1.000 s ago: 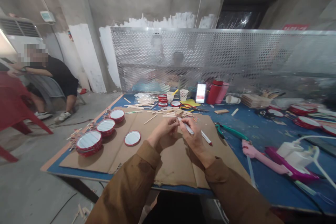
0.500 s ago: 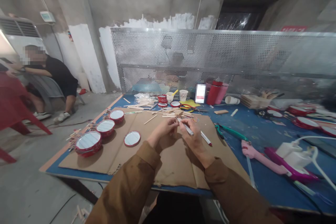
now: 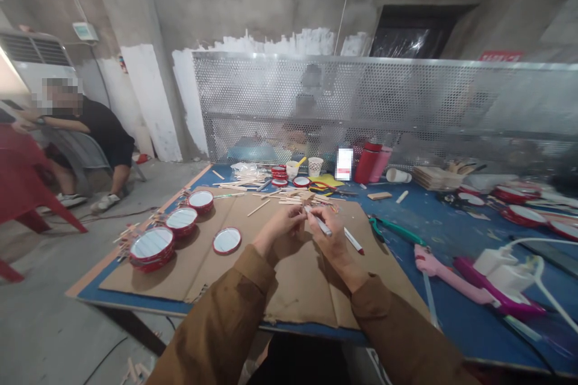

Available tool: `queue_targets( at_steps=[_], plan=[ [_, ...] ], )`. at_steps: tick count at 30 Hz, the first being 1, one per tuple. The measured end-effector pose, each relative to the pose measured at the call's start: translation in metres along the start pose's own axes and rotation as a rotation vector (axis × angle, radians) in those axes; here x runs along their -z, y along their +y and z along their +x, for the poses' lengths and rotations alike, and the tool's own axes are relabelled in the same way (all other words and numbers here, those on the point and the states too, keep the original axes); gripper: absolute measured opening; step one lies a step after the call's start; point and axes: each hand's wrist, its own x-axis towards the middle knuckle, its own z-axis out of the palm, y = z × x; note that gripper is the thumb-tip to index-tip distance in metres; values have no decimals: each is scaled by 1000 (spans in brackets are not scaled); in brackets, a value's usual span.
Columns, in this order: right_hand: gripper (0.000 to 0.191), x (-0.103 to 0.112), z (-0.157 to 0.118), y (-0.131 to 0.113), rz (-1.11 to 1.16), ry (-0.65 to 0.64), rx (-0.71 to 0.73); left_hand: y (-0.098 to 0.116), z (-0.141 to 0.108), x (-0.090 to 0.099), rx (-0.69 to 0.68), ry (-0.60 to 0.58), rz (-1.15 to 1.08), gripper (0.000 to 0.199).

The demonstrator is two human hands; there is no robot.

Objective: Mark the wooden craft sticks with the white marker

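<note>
Blue table (image 3: 334,341) | loose sticks (image 3: 258,208) beyond | right hand (image 3: 332,240) grips white marker (image 3: 324,228) | left hand (image 3: 282,227): grip unclear

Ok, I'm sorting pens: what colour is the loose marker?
The marker is white with a red end, clearest in the head view.

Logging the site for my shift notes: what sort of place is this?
Probably a small craft workshop: pliers and a pink glue gun on the blue table, wooden sticks scattered on cardboard.
</note>
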Motion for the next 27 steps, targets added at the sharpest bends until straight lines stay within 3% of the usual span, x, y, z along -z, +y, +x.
queue_targets(
  at_steps=[27],
  plan=[
    [23,0,-1,-3,1,14,-1,-4,3,0,-13,12,2,44]
  ],
)
